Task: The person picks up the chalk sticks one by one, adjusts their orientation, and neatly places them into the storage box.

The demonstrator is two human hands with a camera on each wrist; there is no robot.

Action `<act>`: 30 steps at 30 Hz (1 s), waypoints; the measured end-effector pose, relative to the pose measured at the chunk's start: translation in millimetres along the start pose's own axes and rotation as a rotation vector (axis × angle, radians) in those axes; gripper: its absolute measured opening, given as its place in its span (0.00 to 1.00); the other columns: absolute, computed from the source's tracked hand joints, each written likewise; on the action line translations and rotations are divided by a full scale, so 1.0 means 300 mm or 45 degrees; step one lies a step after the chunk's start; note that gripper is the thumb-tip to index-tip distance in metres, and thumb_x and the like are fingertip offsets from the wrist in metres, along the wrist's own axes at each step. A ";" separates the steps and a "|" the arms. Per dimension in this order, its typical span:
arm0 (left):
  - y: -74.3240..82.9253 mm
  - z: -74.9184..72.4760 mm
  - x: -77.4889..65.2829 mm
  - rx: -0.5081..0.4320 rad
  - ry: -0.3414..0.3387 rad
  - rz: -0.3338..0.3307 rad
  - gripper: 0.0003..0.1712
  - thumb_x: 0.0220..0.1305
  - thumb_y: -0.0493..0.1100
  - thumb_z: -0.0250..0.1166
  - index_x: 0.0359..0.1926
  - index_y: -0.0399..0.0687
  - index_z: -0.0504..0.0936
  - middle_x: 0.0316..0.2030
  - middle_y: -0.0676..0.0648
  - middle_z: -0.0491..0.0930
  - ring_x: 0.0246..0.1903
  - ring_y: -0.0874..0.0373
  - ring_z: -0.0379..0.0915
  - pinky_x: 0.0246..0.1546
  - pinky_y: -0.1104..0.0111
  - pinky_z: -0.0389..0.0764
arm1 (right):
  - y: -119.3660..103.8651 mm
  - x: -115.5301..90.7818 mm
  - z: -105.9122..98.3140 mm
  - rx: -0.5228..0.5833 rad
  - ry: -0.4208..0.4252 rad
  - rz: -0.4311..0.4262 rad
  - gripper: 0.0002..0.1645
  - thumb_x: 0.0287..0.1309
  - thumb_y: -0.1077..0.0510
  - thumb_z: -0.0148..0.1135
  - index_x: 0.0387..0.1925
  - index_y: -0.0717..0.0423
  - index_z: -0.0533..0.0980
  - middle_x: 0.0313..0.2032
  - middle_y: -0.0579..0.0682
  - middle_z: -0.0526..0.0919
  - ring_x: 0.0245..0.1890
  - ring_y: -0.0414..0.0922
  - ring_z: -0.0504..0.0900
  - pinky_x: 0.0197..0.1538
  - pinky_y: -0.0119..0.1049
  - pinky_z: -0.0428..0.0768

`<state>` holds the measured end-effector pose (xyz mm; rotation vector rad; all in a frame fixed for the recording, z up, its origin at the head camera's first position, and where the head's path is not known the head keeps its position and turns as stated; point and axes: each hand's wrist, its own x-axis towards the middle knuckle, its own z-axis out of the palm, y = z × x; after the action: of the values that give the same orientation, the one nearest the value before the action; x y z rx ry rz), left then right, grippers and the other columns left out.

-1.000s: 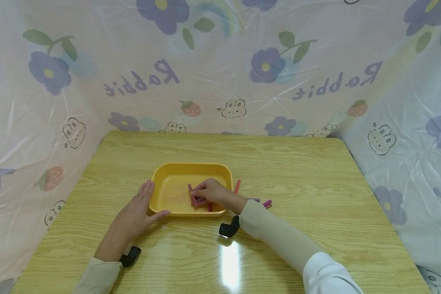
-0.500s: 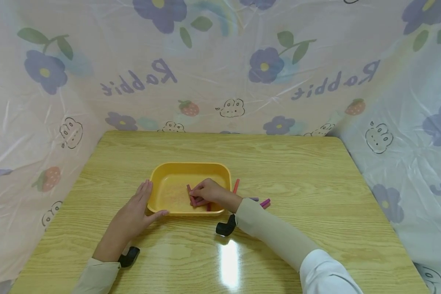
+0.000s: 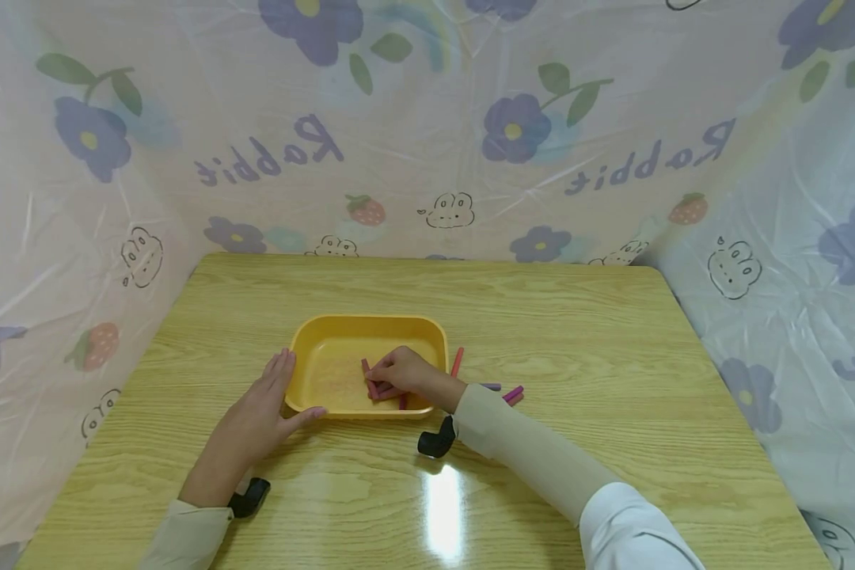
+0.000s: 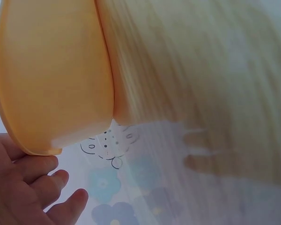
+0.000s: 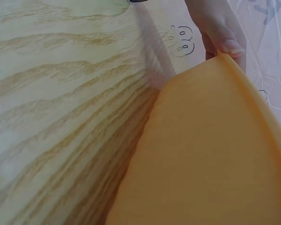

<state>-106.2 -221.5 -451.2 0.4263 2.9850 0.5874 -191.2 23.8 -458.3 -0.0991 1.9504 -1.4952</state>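
1. Hardly any movement since half a second ago.
2. Inside yellow basin (image 3: 366, 327), near its right end: dark-red stick (image 3: 370, 380) pinched by curled fingertips of right hand (image 3: 408, 374), with purple stick (image 3: 402, 403) close by.
3. Against basin's left rim: left hand (image 3: 252, 423), with fingers nearly straight and thumb at near edge.
4. On wood-grain table (image 3: 577, 340), just right of basin: red-orange stick (image 3: 457, 362), grey-violet stick (image 3: 492, 387) and magenta stick (image 3: 514, 393), partly behind right arm and beige sleeve (image 3: 534, 443).
5. On floral sheet (image 3: 413, 134) behind: "Rabbit" twice, mirror-reversed.
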 end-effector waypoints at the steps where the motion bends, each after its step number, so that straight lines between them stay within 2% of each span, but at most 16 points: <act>1: 0.000 0.000 0.000 0.000 0.000 -0.001 0.62 0.53 0.75 0.53 0.72 0.41 0.37 0.71 0.40 0.37 0.70 0.45 0.34 0.61 0.44 0.54 | 0.002 0.000 0.000 0.001 0.002 -0.004 0.11 0.61 0.63 0.58 0.35 0.69 0.81 0.28 0.58 0.84 0.29 0.48 0.85 0.32 0.36 0.82; 11: 0.005 0.000 0.002 0.003 0.000 -0.011 0.62 0.52 0.76 0.52 0.72 0.41 0.38 0.71 0.39 0.38 0.70 0.45 0.36 0.61 0.44 0.54 | 0.010 0.006 0.002 -0.026 0.022 -0.029 0.10 0.60 0.62 0.60 0.32 0.68 0.82 0.25 0.57 0.84 0.26 0.47 0.84 0.30 0.35 0.82; 20: 0.008 -0.002 0.001 0.000 -0.007 -0.027 0.63 0.52 0.76 0.52 0.72 0.42 0.37 0.71 0.38 0.39 0.70 0.45 0.35 0.61 0.43 0.54 | 0.000 -0.003 0.005 0.077 -0.007 0.010 0.10 0.61 0.65 0.57 0.37 0.72 0.79 0.31 0.64 0.83 0.31 0.52 0.85 0.34 0.38 0.82; 30: 0.004 0.003 0.001 0.018 0.005 -0.022 0.63 0.52 0.77 0.51 0.72 0.41 0.38 0.71 0.39 0.39 0.70 0.46 0.35 0.61 0.45 0.54 | 0.004 0.001 0.007 0.071 0.005 0.026 0.12 0.62 0.63 0.57 0.34 0.71 0.79 0.28 0.61 0.83 0.27 0.49 0.84 0.31 0.36 0.82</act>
<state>-106.2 -220.1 -451.5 0.3999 2.9948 0.5668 -189.8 22.4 -459.6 -0.0522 1.9055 -1.5366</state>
